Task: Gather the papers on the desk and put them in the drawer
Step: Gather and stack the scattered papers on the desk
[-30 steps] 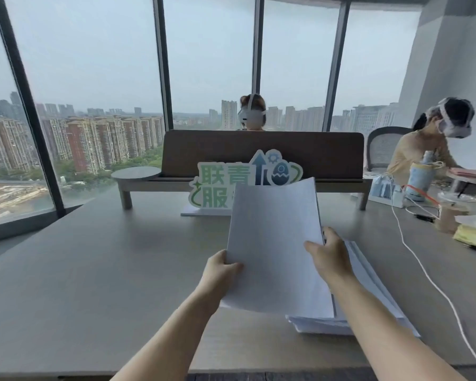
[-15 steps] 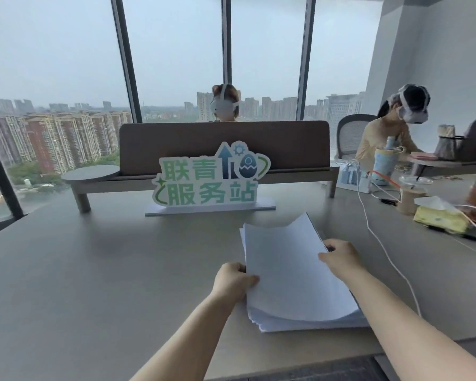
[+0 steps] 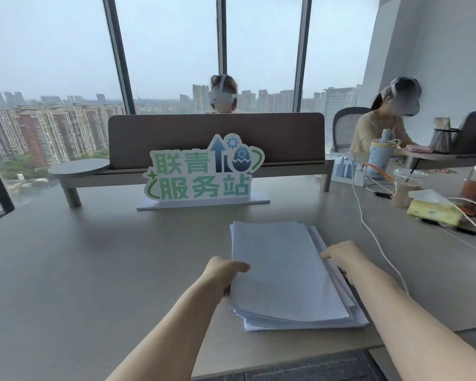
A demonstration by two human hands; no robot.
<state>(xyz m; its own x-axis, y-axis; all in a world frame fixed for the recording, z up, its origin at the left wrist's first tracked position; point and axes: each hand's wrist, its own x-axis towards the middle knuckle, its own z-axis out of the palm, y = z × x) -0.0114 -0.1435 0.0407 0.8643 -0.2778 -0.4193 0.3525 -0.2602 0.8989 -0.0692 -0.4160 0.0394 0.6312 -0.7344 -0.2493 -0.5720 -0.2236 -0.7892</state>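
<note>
A: Papers (image 3: pixel 283 273): a white stack lying flat on the surface (image 3: pixel 94 270), near its front edge, sheets slightly fanned along the right side. From my station I read the left hand (image 3: pixel 222 272) at the stack's left edge, thumb curled over the top sheet, the other fingers hidden beneath or beside the pile; it grips that edge.

B: And the right hand (image 3: pixel 341 253)?

A: It rests against the right edge of the stack, fingers bent down along the fanned sheet edges. Whether they reach under the pile I cannot tell.

B: Farther out?

A: Behind the papers, well apart, stands a sign (image 3: pixel 204 174) with green characters on a white base. Behind it runs a brown divider panel (image 3: pixel 217 138), and over its top shows a person wearing a white headset (image 3: pixel 222 94). To the right, a white cable (image 3: pixel 368 229) trails across the surface past a yellow tissue pack (image 3: pixel 434 211), a lidded drink cup (image 3: pixel 406 188) and a blue bottle (image 3: pixel 379 158). A second seated person (image 3: pixel 379 127) appears at the far right.
</note>
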